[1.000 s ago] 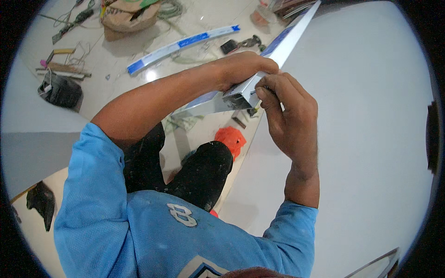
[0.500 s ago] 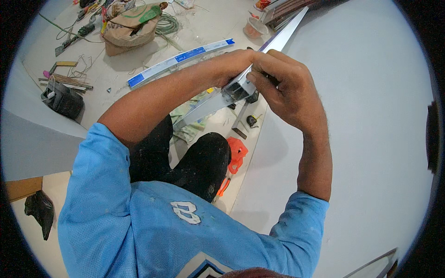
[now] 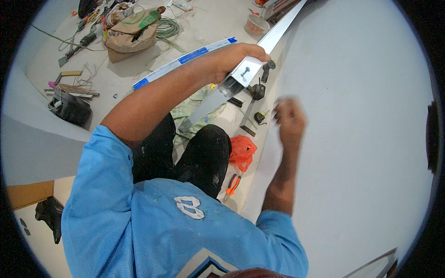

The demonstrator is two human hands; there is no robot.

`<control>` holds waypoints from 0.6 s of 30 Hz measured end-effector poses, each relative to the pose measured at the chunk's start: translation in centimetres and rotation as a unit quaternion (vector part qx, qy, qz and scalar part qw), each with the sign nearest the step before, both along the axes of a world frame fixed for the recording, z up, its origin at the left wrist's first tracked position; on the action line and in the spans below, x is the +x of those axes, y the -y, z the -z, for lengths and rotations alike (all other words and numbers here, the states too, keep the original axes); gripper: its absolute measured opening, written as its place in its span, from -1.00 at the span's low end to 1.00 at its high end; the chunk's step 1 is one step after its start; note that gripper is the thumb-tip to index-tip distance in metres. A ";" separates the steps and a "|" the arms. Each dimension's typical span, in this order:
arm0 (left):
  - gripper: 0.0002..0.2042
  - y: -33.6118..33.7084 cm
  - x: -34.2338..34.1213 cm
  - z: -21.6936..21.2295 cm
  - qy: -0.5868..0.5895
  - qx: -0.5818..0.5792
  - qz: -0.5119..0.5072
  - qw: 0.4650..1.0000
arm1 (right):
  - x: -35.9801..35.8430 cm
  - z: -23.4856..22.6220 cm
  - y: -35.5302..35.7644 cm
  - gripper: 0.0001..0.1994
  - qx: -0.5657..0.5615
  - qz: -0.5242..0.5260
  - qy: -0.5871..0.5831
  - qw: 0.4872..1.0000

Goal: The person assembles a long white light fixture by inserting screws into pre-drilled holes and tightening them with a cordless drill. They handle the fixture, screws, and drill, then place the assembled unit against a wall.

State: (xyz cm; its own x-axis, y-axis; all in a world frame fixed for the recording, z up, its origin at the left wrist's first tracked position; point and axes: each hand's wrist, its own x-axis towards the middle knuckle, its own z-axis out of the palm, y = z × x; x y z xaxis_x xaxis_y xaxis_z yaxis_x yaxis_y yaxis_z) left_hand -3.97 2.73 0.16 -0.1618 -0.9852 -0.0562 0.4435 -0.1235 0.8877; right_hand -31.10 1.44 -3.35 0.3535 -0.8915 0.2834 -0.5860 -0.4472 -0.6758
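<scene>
The left hand (image 3: 237,56) grips the bar (image 3: 281,33) near its screw (image 3: 246,70); farther right, the right hand (image 3: 290,116) blurs, open or closed I cannot tell.

Brown sack (image 3: 132,41) beside a green coil (image 3: 168,29), perhaps hose.
</scene>
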 end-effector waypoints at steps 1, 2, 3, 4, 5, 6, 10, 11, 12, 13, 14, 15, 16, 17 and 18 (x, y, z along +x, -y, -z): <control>-0.62 0.1 -0.3 0.1 0.017 0.001 -0.013 1.000 | -3.3 8.3 0.5 -0.65 0.062 0.038 -0.080 0.994; -0.60 0.5 -1.6 -0.2 0.019 -0.006 0.000 1.000 | -8.6 19.1 0.1 -0.62 0.033 0.035 -0.312 0.949; -0.59 0.6 -3.0 -1.3 0.009 -0.026 0.023 0.999 | -16.4 30.3 -2.0 -0.61 0.173 -0.009 -0.291 0.941; -0.57 0.1 -1.7 -0.4 0.034 -0.013 -0.011 0.999 | -13.1 34.9 -5.4 -0.57 0.211 -0.169 -0.502 0.822; -0.53 -0.1 -1.1 -0.4 0.051 0.001 -0.015 0.999 | -12.1 38.8 -9.0 -0.44 0.309 -0.189 -0.518 0.775; -0.53 0.5 -0.9 -0.7 0.035 -0.006 0.000 0.999 | -15.2 43.9 -13.1 -0.39 0.270 -0.159 -0.454 0.834; -0.50 1.3 0.0 0.1 0.027 -0.008 0.005 1.000 | -16.2 54.8 -22.4 -0.38 0.494 0.021 0.183 0.850; -0.50 1.3 0.0 0.2 0.034 -0.009 -0.002 0.999 | -15.4 55.7 -23.0 -0.42 0.581 0.112 0.411 0.693; -0.49 1.5 -0.1 0.2 0.037 -0.011 0.004 0.999 | -15.0 56.3 -23.4 -0.46 0.575 0.107 0.446 0.678; -0.48 1.6 0.0 0.6 0.040 -0.009 0.010 0.999 | -14.3 56.9 -23.9 -0.49 0.571 0.105 0.479 0.659; -0.47 1.5 0.1 0.4 0.036 -0.008 0.014 0.999 | -14.4 56.5 -24.1 -0.52 0.565 0.105 0.506 0.644; -0.46 1.6 0.3 0.1 0.046 0.006 0.021 0.999 | -14.8 55.9 -23.7 -0.51 0.457 0.062 0.350 0.815; -0.45 1.3 -0.2 -0.7 0.062 0.024 0.032 0.997 | -14.6 53.6 -23.2 -0.49 0.380 0.022 0.242 0.892; -0.45 0.8 -0.4 -1.0 0.078 0.045 0.038 0.995 | -13.6 49.4 -21.7 -0.46 0.307 -0.034 0.090 0.947; -0.44 0.5 -0.6 -1.5 0.087 0.060 0.030 0.994 | -13.1 44.9 -20.7 -0.43 0.260 -0.058 -0.050 0.963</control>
State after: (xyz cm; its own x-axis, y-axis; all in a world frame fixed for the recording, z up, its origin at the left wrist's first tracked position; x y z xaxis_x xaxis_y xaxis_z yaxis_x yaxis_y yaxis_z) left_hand -4.59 2.20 1.66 -0.1987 -0.9585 -0.2047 0.2733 -0.2547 0.9276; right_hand -44.21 22.14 -48.30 0.4620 -0.8562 -0.2313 -0.6261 -0.1301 -0.7688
